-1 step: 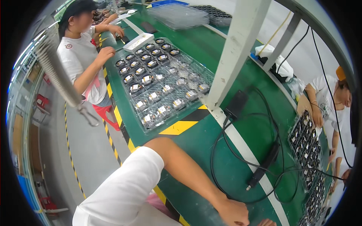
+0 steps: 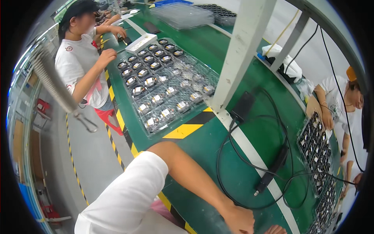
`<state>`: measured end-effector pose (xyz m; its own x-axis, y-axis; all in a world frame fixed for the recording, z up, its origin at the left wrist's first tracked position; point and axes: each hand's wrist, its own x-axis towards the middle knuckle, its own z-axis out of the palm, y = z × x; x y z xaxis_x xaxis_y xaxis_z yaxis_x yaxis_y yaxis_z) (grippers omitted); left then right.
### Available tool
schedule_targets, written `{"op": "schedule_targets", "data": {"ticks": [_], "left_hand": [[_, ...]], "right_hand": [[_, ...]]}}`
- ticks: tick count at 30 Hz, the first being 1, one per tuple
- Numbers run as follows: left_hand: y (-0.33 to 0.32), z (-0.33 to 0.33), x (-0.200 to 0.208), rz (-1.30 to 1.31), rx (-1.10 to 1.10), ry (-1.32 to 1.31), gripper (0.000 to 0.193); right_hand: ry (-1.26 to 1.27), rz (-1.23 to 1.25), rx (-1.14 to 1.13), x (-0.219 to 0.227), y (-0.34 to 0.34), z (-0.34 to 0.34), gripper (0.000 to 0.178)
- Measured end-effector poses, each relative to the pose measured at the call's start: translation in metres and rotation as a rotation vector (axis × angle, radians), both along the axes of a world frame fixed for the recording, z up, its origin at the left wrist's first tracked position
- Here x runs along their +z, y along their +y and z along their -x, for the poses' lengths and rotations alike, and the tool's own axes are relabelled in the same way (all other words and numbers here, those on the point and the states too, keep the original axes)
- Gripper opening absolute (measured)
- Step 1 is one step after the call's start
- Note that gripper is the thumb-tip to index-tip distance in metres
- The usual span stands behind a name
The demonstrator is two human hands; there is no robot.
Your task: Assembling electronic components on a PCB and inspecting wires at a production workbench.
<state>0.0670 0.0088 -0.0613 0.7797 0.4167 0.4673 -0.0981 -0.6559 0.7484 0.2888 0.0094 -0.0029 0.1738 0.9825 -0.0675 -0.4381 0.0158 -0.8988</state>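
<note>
My left arm, in a white sleeve, crosses the green bench [image 2: 194, 163] from the lower left. At its end, my left hand [image 2: 238, 219] is closed, its fingers curled under near the lower edge. A small dark spot shows at the fingers, too little to name. Just to the right, my right hand [image 2: 276, 229] shows only bent fingers held together, cut off by the lower edge. What either hand holds is hidden. Closest to them lies a black pen-shaped tool [image 2: 270, 171] on a looped black cable.
Ahead stands a clear tray [image 2: 150, 136] of round black parts. A white post [image 2: 245, 54] rises beside it, with a black box [image 2: 242, 107] at its foot. Along the left edge a co-worker [image 2: 80, 54] works; another person [image 2: 337, 93] is at right. A coiled spring [image 2: 54, 78] hangs left.
The whole view has shifted slightly, sliding the scene a little to the left. My hands stay close together in nearly the same pose, and a little more of the right fingers shows.
</note>
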Motion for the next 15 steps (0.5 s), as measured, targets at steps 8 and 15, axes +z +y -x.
{"op": "schedule_targets", "data": {"ticks": [8, 15], "left_hand": [[-0.005, 0.007, 0.007, -0.015, -0.042, -0.028, 0.031], [-0.005, 0.006, 0.002, -0.026, -0.013, -0.053, 0.033]], "right_hand": [[-0.048, -0.016, -0.075, 0.000, 0.018, 0.002, 0.060], [-0.092, -0.004, -0.123, -0.015, 0.026, -0.002, 0.063]]}}
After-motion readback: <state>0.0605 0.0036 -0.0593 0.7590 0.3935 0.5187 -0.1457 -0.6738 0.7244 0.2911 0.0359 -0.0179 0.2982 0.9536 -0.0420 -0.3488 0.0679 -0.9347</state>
